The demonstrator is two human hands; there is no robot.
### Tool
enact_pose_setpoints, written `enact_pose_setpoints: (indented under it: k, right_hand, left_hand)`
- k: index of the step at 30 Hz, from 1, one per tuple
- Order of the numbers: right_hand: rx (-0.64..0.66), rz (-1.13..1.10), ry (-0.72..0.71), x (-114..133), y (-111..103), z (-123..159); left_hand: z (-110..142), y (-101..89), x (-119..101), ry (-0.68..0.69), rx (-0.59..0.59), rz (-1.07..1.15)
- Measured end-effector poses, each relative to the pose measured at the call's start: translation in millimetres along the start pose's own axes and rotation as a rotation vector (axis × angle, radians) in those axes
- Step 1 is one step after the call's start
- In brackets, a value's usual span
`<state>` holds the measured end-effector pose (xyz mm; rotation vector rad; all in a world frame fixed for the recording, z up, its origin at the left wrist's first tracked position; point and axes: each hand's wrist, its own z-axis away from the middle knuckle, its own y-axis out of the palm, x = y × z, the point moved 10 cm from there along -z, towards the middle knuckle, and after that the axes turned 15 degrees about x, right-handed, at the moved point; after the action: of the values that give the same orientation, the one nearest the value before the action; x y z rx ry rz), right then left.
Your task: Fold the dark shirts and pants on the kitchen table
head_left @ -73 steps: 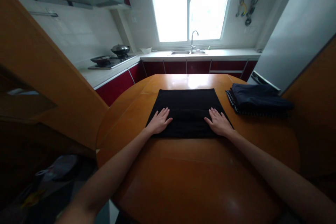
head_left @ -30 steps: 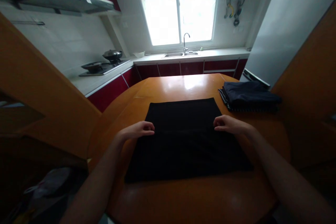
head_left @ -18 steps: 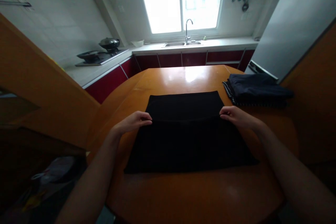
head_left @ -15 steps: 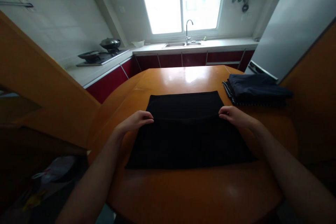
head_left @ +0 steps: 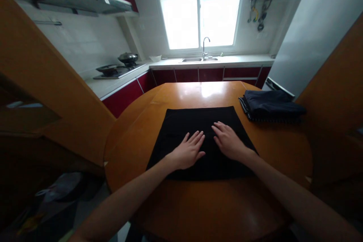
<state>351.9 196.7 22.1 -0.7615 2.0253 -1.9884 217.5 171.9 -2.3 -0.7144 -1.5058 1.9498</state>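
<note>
A black folded cloth (head_left: 181, 123) lies flat in the middle of the round orange wooden table (head_left: 204, 204). My left hand (head_left: 188, 151) rests palm down on the cloth's near middle, fingers stretched out. My right hand (head_left: 227, 141) lies flat beside it on the cloth, fingers also spread. Neither hand holds anything.
A stack of folded dark clothes (head_left: 270, 106) sits at the table's far right. Beyond the table run a kitchen counter with a sink and tap (head_left: 204, 51) under a window, and a stove with pans (head_left: 119, 69) at left. A white fridge (head_left: 306, 38) stands right.
Both hands let go of the cloth's side edges, where they pinched a fold, and moved to the middle, now lying flat side by side. The cloth looks shorter front to back.
</note>
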Motion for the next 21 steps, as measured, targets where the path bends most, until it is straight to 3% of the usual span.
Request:
enact_pose_setpoints:
  k: [3,5,7,12,16,19,21]
  right_hand:
    - [0.086,0.022,-0.021,35,37,-3]
    - [0.125,-0.006,0.033,27,51,0]
    - [0.149,-0.036,0.123,2,56,7]
    - [0.149,-0.024,0.263,-69,52,38]
    - [0.146,-0.032,0.369,-112,49,62]
    - [0.02,-0.001,0.422,-109,27,75]
    - [-0.076,0.04,0.328,-76,11,78]
  left_hand:
    - [-5,15.0,-10,-0.071,-0.06,-0.016]
    - [2,20.6,1,-0.123,-0.088,0.007]
    - [15,25.4,21,-0.189,-0.088,0.051]
    - [61,40.0,84,-0.357,-0.099,0.14]
    - [94,49.8,126,-0.458,-0.114,0.179]
    - [105,39.9,124,-0.485,-0.135,0.165]
    - [103,26.3,96,-0.418,-0.154,0.123]
